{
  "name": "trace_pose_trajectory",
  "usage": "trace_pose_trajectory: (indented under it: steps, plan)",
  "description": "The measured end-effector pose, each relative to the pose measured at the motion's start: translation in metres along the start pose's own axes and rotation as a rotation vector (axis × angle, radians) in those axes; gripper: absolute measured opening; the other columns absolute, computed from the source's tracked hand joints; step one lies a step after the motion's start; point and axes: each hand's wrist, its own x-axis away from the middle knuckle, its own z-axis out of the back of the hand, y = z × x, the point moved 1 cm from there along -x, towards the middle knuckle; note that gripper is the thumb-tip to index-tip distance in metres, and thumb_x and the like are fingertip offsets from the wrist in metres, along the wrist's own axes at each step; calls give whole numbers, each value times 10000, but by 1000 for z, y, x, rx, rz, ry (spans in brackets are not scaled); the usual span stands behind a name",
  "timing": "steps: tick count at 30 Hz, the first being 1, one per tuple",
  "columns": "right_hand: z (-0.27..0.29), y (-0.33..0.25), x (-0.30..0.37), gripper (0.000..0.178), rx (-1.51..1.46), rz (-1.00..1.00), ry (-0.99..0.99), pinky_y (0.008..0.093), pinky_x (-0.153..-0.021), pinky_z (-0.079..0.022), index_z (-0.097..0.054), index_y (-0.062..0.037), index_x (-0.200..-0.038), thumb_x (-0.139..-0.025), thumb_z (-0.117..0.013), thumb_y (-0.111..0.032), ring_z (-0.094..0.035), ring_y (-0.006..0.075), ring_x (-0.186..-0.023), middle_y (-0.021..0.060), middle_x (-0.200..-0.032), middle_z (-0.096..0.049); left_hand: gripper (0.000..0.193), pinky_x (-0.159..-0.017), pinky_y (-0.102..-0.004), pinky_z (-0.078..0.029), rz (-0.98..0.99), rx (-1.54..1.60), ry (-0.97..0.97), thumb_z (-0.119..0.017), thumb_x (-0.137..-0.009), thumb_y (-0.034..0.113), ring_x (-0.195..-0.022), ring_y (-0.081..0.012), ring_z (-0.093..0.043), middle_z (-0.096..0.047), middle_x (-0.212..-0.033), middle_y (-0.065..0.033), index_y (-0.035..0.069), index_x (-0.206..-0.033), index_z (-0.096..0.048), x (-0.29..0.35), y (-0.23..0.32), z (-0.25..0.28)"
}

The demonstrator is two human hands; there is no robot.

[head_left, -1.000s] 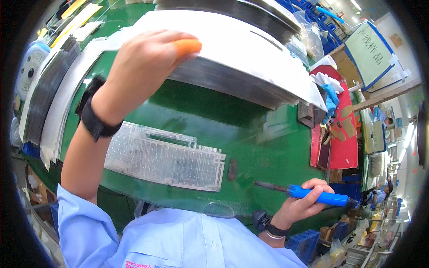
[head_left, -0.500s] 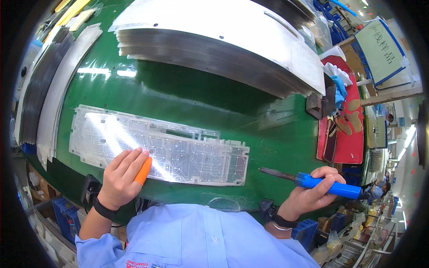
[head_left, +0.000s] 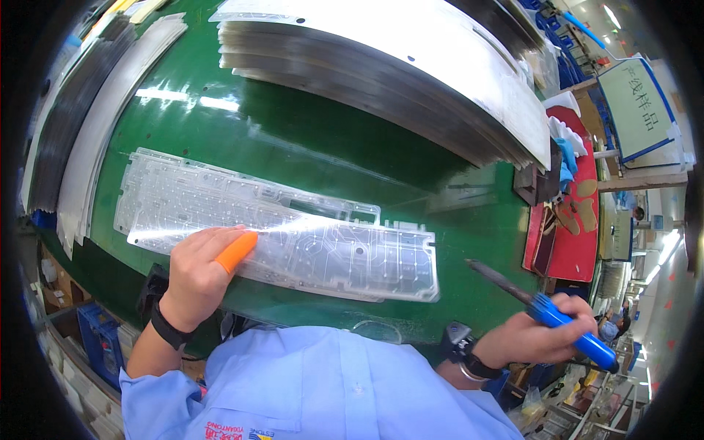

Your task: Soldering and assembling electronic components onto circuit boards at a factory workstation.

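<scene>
Clear printed circuit films [head_left: 359, 251] lie in a stack on a green tabletop, and the top sheet is skewed and bowed over the ones beneath. My left hand [head_left: 204, 268] is closed at the near edge of that sheet, with an orange finger cot [head_left: 236, 251] on one finger. The fingertips' grip is partly hidden. In my right hand [head_left: 544, 335] is a soldering iron [head_left: 561, 319] with a blue handle. Its dark tip points up and left, past the right end of the films and apart from them.
A tall stack of white-topped metal plates [head_left: 381, 95] stands at the far side. More thin plates [head_left: 110, 125] stand stacked at the left. At the right are a dark metal block [head_left: 534, 185], a red mat [head_left: 583, 246] and a framed sign [head_left: 636, 110]. Wrist straps encircle both wrists.
The top film has shifted right and now bends under my left hand, whose fingers have curled in. My right hand has moved right and down with the soldering iron, whose tilt is steeper. The view shifted slightly.
</scene>
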Motion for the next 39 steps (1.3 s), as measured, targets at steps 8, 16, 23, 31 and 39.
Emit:
trace_pose_trajectory:
  steps: [8,16,23,31,39]
  plan:
    - [17,10,-12,300,32,-2,110,228,-477,-270,-397,-34,-789,-958,-428,-280,-330,107,-537,46,-683,-404,227,-685,-326,-515,61,-15,172,-661,-695,13,-797,-276,-652,-664,-916,-142,-9,-922,-659,-21,2,37]
    - [8,11,4,253,-15,-56,-18,246,-491,-301,-366,-54,-800,-943,-427,-252,-365,127,-547,67,-667,-415,205,-794,-390,-530,-142,-213,-75,-658,-682,14,-943,-296,-636,-642,-1001,-154,-48,-878,-656,21,22,-1]
    - [-14,-3,29,241,-169,-132,-225,262,-522,-317,-363,-75,-844,-923,-463,-279,-401,138,-563,71,-637,-445,211,-839,-386,-508,-152,-246,-111,-652,-723,70,-992,-301,-615,-629,-1044,-153,-30,-908,-662,28,21,-7]
    - [-33,-6,39,250,-237,-203,-366,262,-556,-357,-380,-66,-843,-915,-521,-259,-427,127,-580,72,-644,-473,685,-894,-418,-460,-160,-231,-208,-404,-845,598,-1047,-315,-580,-612,-1074,-164,-33,-947,-651,34,14,-3]
    - [-37,-3,43,240,-256,-208,-430,262,-566,-381,-400,-57,-858,-906,-543,-244,-452,135,-583,83,-655,-497,630,-891,-416,-458,-139,-100,-185,-454,-837,565,-1022,-308,-587,-620,-1040,-160,-26,-923,-653,17,28,0]
